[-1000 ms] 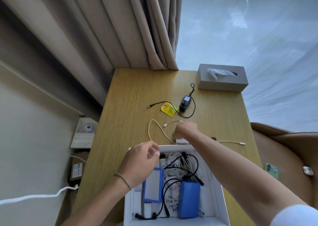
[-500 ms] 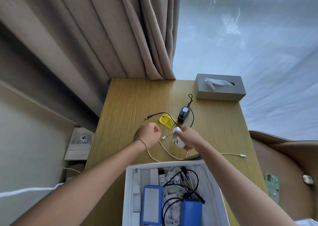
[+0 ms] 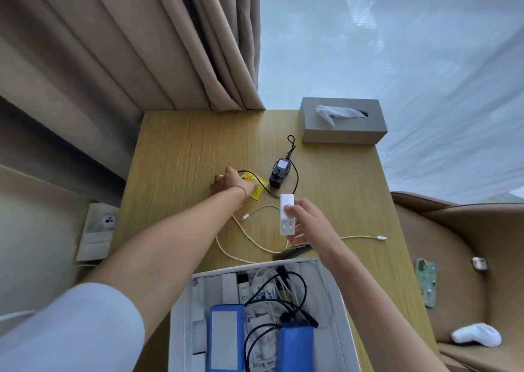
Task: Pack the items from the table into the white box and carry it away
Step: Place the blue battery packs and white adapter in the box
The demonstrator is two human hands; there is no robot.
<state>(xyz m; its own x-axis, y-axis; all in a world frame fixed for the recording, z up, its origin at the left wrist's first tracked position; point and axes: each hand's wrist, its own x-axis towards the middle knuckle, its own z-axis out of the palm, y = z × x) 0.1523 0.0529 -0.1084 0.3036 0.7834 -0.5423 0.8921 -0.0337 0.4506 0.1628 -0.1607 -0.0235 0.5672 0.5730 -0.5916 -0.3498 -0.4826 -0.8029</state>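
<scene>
The white box (image 3: 334, 292) stands at the table's near edge, holding two blue packs, cables and small items. My right hand (image 3: 304, 224) grips a white plug charger (image 3: 286, 213) above the table, a little beyond the box. My left hand (image 3: 232, 183) reaches far forward and rests over the end of a black cable (image 3: 295, 178), partly covering a yellow tag (image 3: 256, 190). Its fingers are hidden from me. The cable runs to a black power adapter (image 3: 279, 171). A cream cable (image 3: 249, 238) lies looped between the hands and the box, beside a black comb (image 3: 292, 254).
A grey tissue box (image 3: 343, 127) sits at the far right corner of the wooden table (image 3: 181, 150). Curtains hang behind. A brown armchair (image 3: 465, 230) at the right carries a phone (image 3: 425, 282), a white sock and a small case.
My left hand went from the box to the black cable's end at the yellow tag. My right hand lifted the white charger off the table. The view tipped down.
</scene>
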